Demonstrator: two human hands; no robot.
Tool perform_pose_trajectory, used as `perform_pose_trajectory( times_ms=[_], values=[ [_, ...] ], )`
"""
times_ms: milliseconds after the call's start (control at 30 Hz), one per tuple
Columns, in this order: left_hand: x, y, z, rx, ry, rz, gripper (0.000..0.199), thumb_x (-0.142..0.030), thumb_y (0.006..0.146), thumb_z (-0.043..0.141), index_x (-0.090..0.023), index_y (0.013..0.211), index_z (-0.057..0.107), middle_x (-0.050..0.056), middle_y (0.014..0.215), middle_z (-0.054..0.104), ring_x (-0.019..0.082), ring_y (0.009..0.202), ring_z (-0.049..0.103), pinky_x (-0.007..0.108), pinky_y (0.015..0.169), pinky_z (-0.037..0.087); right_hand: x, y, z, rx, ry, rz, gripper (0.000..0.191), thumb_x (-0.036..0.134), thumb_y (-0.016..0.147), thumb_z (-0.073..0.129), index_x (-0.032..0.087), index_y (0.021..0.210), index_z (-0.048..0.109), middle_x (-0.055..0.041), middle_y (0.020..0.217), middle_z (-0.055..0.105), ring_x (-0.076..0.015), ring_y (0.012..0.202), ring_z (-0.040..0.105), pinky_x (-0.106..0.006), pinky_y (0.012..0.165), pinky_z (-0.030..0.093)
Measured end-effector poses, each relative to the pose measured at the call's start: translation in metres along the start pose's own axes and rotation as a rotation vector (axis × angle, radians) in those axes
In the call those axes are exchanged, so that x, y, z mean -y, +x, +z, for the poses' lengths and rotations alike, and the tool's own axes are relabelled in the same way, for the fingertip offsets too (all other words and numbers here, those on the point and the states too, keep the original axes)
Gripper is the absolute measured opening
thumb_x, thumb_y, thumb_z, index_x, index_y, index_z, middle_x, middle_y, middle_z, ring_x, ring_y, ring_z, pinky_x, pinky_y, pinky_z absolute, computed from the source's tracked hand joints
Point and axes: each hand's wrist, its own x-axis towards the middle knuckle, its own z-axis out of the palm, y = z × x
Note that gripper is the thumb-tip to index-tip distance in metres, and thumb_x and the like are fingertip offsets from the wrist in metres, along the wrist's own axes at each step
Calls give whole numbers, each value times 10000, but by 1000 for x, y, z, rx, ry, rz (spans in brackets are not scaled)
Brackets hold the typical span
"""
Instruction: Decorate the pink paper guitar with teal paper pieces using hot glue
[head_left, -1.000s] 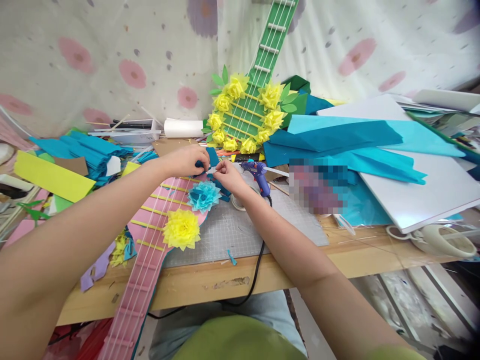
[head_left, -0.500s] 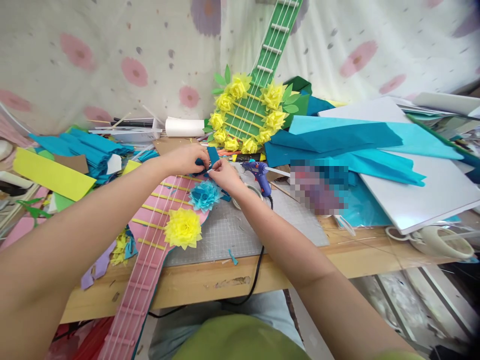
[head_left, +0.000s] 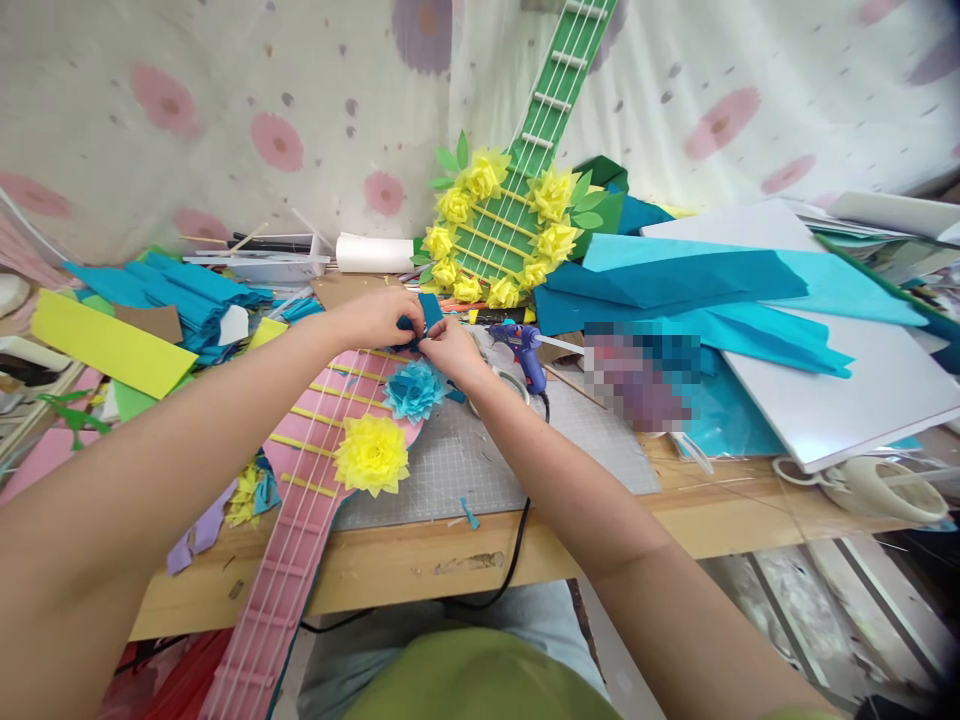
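Both hands meet above the far end of a pink paper guitar (head_left: 296,540) that lies across the table edge, its neck toward me. My left hand (head_left: 380,318) pinches a dark blue strip of crepe paper (head_left: 430,309), and my right hand (head_left: 450,347) pinches the same piece from the other side. The fingertips nearly touch, so part of the paper is hidden. Just below the hands, a light blue paper flower (head_left: 413,391) and a larger yellow paper flower (head_left: 371,455) sit on the guitar's right side.
A blue glue gun (head_left: 525,352) stands right of my right hand, its black cord (head_left: 517,545) running off the table. Beneath is a grey cutting mat (head_left: 592,450). A green paper guitar (head_left: 491,235) leans behind. Blue paper sheets (head_left: 675,290) lie right, a yellow sheet (head_left: 112,343) left.
The view has shifted slightly, so everything sits a little further right. Both hands keep their pinch on the dark blue paper with hardly any movement.
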Motion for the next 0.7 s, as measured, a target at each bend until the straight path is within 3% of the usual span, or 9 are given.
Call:
perform_pose_trajectory(
  times_ms=[200, 433, 700],
  values=[
    [0, 0, 1, 2, -3, -10, 249, -179, 694, 493, -211, 785, 722, 6, 910, 706, 173, 917, 606, 264, 849, 438, -7, -1, 1, 32, 163, -48, 217, 202, 612, 601, 225, 741, 428, 52, 657, 561, -140, 632, 535, -252, 580, 376],
    [1, -1, 2, -5, 2, 2, 244, -188, 698, 489, -213, 782, 717, -1, 887, 706, 160, 874, 606, 248, 807, 440, -1, -11, -5, 156, 342, -63, 219, 128, 620, 568, 221, 684, 381, 101, 502, 481, -98, 500, 485, -213, 517, 346],
    [1, -1, 1, 0, 0, -14, 239, -187, 700, 493, -211, 777, 719, 1, 885, 708, 164, 872, 604, 250, 803, 438, -8, -9, -3, 154, 397, -93, 201, 145, 629, 557, 221, 695, 382, 107, 522, 493, -91, 517, 500, -208, 537, 360]
  ],
)
